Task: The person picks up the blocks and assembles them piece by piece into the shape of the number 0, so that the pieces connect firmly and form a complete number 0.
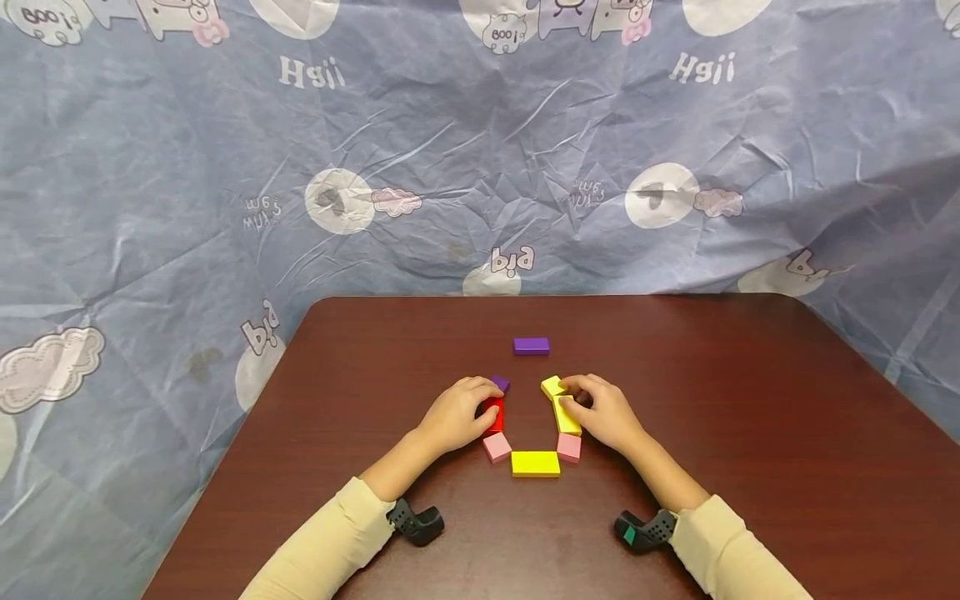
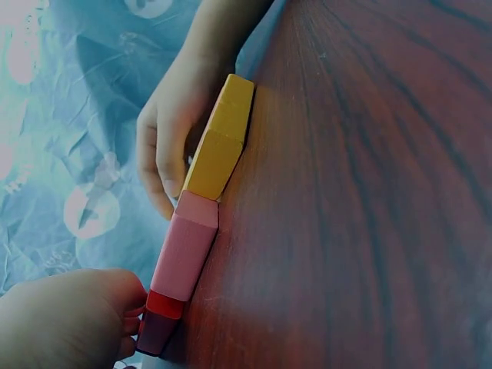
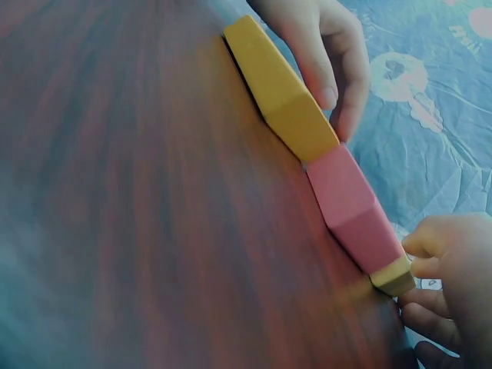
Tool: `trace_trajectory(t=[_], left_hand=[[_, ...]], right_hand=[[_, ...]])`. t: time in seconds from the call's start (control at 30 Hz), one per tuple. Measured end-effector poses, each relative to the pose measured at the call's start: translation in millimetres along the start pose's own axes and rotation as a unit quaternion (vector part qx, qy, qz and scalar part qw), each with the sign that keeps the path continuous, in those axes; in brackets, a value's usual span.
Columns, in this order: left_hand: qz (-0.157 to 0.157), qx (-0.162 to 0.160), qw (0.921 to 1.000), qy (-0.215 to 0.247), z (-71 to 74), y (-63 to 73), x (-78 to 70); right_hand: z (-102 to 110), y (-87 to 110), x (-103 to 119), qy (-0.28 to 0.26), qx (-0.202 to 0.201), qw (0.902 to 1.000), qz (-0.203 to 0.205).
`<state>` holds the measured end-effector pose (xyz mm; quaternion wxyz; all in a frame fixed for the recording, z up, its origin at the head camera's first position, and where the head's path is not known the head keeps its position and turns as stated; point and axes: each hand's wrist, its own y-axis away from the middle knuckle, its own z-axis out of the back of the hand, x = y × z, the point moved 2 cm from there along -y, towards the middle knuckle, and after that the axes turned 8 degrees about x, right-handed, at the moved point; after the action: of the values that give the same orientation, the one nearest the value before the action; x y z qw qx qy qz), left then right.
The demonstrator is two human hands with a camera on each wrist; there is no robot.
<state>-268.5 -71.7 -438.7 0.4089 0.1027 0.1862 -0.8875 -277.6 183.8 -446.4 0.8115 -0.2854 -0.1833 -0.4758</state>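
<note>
My left hand grips a red block with curled fingers and thumb, partly hiding it. Just beyond its fingertips lies a small purple block. On the other side, my right hand has its thumb and fingers around a long yellow block, with the index finger at a small yellow block. Two pink blocks, one at left and one at right, flank another yellow block at the front. Together these blocks form a U-shaped outline on the table.
A purple block lies by itself farther back, beyond the U's opening. The brown table has rounded far corners, and a patterned blue-grey cloth hangs behind it. Black wrist devices, left and right, sit at the cream sleeves.
</note>
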Motion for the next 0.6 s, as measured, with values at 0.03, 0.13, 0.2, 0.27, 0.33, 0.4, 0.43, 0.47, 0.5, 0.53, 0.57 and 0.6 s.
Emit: trace_trajectory(t=[0.03,0.13,0.2,0.27,0.33,0.4,0.43,0.47,0.5,0.53,0.57,0.6], left_hand=[[0.001,-0.001,1.0,0.001,-0.3,0.0,0.1],[0.003,-0.002,1.0,0.001,-2.0,0.0,1.2],[0.002,-0.004,1.0,0.002,-2.7,0.5,2.4],[0.0,-0.004,1.0,0.003,-3.0,1.0,3.2],[0.0,-0.005,1.0,0.005,-2.5,1.7,3.7],[0.0,-0.006,1.0,0.008,-1.8,2.2,4.3],[0.0,-0.008,0.9999,0.009,-1.6,2.2,4.6],[-0.001,-0.009,0.9999,0.01,-1.5,1.9,4.9],[-0.002,-0.009,0.9999,0.01,-1.5,1.6,5.3],[-0.003,-0.01,0.9999,0.01,-1.4,1.4,5.4],[-0.004,-0.009,0.9999,0.01,-1.7,0.9,5.7],[-0.004,-0.009,0.9999,0.01,-1.9,0.5,6.0]], right_hand=[[0.9,-1.4,-0.2,-0.002,0.002,1.0,-0.002],[3.1,-7.3,-2.7,-0.007,0.004,0.9998,-0.017],[3.9,-12.9,-4.2,-0.008,0.006,0.9996,-0.027],[4.1,-19.2,-5.0,-0.011,0.009,0.9992,-0.038],[4.0,-27.3,-4.2,-0.018,0.015,0.9987,-0.045],[3.7,-37.1,-2.3,-0.029,0.02,0.998,-0.052],[3.9,-42.6,-1.2,-0.033,0.021,0.9978,-0.054],[3.9,-48.5,0.0,-0.037,0.021,0.9975,-0.057],[3.9,-54.4,1.4,-0.04,0.022,0.9971,-0.061],[3.8,-60.5,2.5,-0.04,0.02,0.997,-0.063],[3.7,-66.6,3.6,-0.038,0.019,0.9969,-0.066],[3.4,-72.4,4.6,-0.033,0.018,0.997,-0.068]])
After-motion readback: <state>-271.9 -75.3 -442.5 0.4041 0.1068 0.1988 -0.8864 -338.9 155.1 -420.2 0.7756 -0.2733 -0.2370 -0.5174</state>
